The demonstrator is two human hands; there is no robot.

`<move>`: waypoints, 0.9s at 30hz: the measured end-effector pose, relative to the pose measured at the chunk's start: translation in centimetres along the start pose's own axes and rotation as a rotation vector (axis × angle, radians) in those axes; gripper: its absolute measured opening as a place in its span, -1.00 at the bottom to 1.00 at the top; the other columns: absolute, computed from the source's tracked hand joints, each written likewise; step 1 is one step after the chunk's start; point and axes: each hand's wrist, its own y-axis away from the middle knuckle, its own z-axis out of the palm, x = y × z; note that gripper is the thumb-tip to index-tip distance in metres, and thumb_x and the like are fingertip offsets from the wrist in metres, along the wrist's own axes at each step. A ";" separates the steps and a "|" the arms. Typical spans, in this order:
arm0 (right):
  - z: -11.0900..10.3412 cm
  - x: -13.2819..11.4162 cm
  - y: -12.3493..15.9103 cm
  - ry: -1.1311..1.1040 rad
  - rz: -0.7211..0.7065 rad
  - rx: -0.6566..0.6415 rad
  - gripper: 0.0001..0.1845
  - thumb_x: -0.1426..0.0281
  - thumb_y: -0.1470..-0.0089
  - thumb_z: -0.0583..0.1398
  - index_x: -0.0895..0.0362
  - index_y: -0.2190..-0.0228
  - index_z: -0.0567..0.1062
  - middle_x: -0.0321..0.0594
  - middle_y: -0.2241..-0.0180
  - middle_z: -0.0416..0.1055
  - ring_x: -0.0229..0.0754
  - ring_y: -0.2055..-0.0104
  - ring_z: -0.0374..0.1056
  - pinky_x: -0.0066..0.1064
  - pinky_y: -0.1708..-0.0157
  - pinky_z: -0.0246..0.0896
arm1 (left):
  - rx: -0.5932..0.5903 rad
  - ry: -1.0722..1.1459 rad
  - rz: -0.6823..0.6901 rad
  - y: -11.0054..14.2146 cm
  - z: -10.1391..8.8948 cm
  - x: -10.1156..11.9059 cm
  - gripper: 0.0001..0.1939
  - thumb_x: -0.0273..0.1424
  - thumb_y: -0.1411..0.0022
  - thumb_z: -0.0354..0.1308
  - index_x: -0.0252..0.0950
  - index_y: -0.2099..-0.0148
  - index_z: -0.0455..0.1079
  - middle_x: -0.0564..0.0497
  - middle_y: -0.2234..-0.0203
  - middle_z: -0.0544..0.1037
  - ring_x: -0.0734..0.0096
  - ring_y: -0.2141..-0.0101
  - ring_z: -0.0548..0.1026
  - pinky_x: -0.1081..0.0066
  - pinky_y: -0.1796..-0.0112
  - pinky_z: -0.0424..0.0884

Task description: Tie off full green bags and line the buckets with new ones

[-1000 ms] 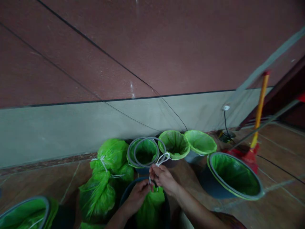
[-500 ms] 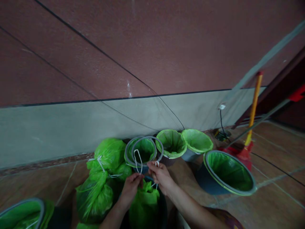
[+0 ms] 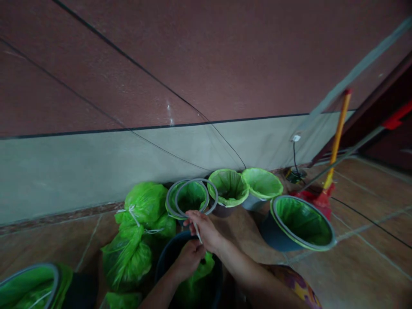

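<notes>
A green garbage bag sits inside a dark bin in front of me, its gathered top rising between my hands. A white drawstring runs between my fingers. My left hand is closed at the bag's neck, pinching the lower end of the string. Just above it, my right hand holds the upper part of the string, its fingers bent over the left hand. The knot or loop itself is hidden by my fingers.
Tied green bags lie left of the dark bin. Lined bins stand along the wall, one with a loose grey ring across its top, another bin at right. Behind that are a red dustpan and cables. Another lined bin is lower left.
My hands have come together and now overlap over the bin. Two separate drawstring loops were held apart before; now one strand shows between my fingers. The bag top sits lower.
</notes>
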 end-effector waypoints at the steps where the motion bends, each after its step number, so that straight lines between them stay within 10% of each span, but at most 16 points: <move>1: -0.3 0.2 -0.1 0.087 -0.018 0.008 -0.55 0.01 -0.02 0.30 0.13 0.27 0.47 -0.34 0.46 0.45 -0.36 0.53 0.25 -0.53 0.53 0.12 | 0.056 0.009 -0.007 -0.3 -0.4 -0.2 -0.65 -0.10 -0.10 0.10 -0.23 0.55 0.26 0.17 0.68 0.20 0.48 0.55 0.14 0.39 0.44 0.07; 10: -3.7 1.7 1.1 1.125 -0.124 -0.142 -0.74 0.37 -0.24 0.13 0.17 0.18 0.60 -0.09 0.26 0.59 -0.11 0.19 0.48 -0.38 0.19 0.23 | 0.281 0.067 -0.091 -0.7 -3.9 -1.1 -0.50 0.10 -0.02 0.10 -0.26 0.56 0.36 0.08 0.65 0.34 0.44 0.54 0.24 0.39 0.44 0.12; 21: -4.6 -1.3 2.1 1.308 -0.016 -0.250 -0.79 0.44 -0.10 0.21 0.15 0.43 0.68 -0.22 0.51 0.54 -0.24 0.45 0.38 -0.46 0.43 0.13 | 0.260 -0.080 -0.038 -0.6 -4.8 -0.4 -0.82 -0.28 0.02 0.24 -0.29 0.44 0.55 0.03 0.60 0.53 0.32 0.50 0.43 0.30 0.31 0.31; 27: -4.8 0.2 0.8 1.211 -0.221 -0.185 -0.76 0.51 -0.08 0.17 0.09 0.35 0.66 -0.20 0.33 0.62 -0.18 0.28 0.48 -0.46 0.29 0.26 | 0.178 -0.744 0.398 0.7 -4.5 0.7 -0.68 -0.61 -0.16 0.05 -0.15 0.23 0.56 0.06 0.39 0.68 0.26 0.31 0.60 -0.12 -0.24 0.10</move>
